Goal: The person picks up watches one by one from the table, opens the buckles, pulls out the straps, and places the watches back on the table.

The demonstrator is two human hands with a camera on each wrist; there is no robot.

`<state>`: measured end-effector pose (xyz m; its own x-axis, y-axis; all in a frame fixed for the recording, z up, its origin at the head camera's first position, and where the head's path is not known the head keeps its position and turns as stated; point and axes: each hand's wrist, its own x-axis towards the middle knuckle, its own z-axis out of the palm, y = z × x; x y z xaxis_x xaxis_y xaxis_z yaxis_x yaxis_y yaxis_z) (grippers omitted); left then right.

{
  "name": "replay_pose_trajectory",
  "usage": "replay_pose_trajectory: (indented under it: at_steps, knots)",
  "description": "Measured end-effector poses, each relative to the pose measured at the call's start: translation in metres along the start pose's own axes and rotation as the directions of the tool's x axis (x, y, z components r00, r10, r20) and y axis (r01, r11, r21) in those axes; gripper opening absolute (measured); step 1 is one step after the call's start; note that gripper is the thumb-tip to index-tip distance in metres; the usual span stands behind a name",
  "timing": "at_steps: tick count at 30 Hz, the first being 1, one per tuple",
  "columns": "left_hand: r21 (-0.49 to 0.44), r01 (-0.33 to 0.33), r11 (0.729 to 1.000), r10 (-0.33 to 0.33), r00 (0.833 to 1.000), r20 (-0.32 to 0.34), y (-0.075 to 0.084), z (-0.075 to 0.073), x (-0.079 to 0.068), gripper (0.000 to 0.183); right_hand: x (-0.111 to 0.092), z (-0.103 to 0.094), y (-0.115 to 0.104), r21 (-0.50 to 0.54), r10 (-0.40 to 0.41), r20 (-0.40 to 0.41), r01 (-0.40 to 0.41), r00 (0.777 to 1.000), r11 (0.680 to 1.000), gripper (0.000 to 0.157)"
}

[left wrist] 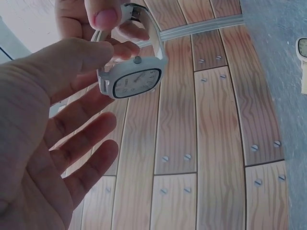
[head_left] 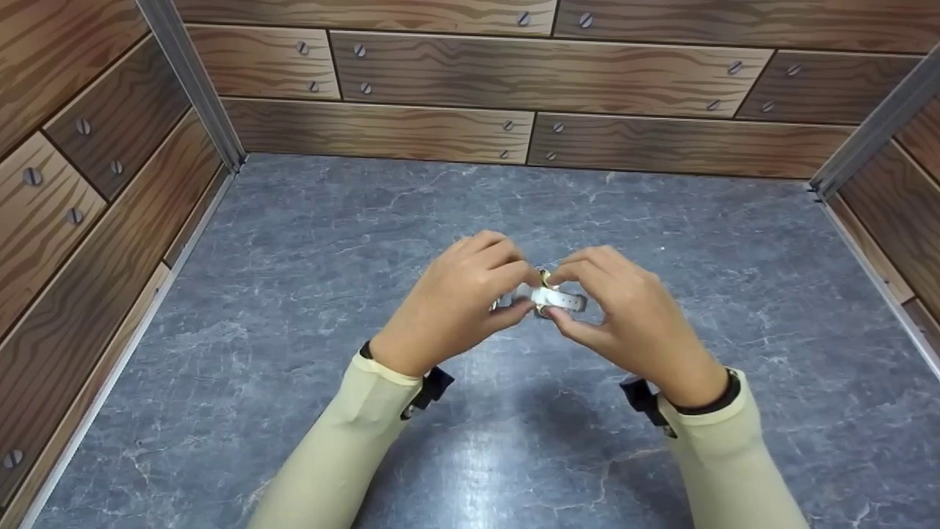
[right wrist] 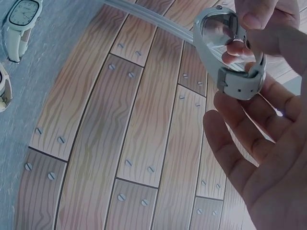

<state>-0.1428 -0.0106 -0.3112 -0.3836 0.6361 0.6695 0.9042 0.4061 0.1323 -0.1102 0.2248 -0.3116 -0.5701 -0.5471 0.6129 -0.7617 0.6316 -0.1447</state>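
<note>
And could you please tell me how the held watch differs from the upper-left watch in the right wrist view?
The held watch is pinched by left hand and right hand; the upper-left watch lies on the marbled surface. In that view, the held watch shows its back, the upper-left watch its dial. Both have pale straps.

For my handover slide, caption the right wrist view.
Right hand and left hand hold a white wristwatch, with more wristwatches on the marbled tabletop.

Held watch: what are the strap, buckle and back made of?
Strap: probably leather or rubbery plastic, can't tell which; smooth, pale, with punched holes. Buckle: likely metal; grey, with a faint sheen. Back: likely polished metal, from its mirror-like reflections.
</note>
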Motion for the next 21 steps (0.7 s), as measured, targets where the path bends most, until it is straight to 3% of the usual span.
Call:
replay_pose_trajectory:
  at_steps: [12,21]
  knots:
    - [0.005,0.009,1.000,-0.009,1.000,0.017,0.0006,-0.0004,0.0005,0.011,0.0011,0.0009,0.0001,0.000,-0.065,-0.068,0.065,0.996,0.998,0.024]
    - [-0.006,0.031,0.999,-0.031,0.999,0.033,-0.0012,-0.0034,0.0006,0.011,0.0006,-0.0010,0.0011,0.018,-0.044,-0.063,0.046,0.997,0.999,0.025]
